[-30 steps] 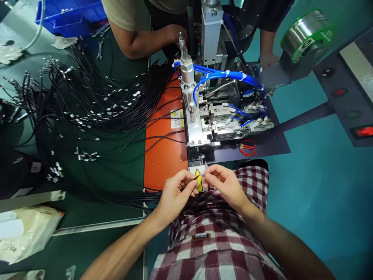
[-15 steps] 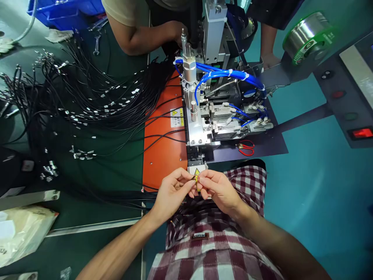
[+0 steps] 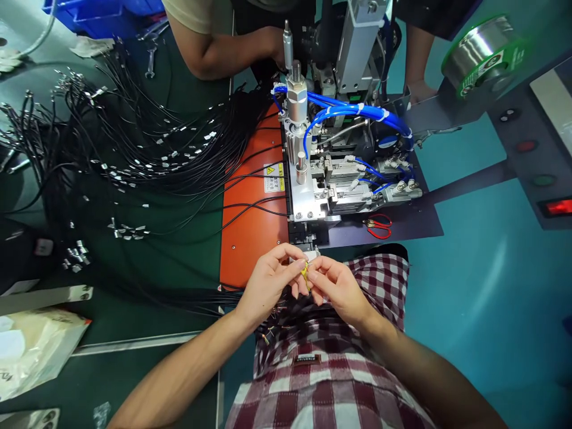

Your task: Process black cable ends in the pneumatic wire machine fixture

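One yellow piece (image 3: 305, 272) sits pinched between left hand (image 3: 268, 281) and right hand (image 3: 340, 290).

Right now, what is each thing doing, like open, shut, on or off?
left hand: pinched shut on the small yellow piece
right hand: pinched shut on the same piece
red switch: glowing
black cables: spread loose on the green mat
red-handled snips: lying flat, untouched

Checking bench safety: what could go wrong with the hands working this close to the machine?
1. The left hand and right hand pinch a tiny yellow piece just in front of the machine; they might stray into it.
2. The black wires lie tangled on the green mat; pulling one could drag others.
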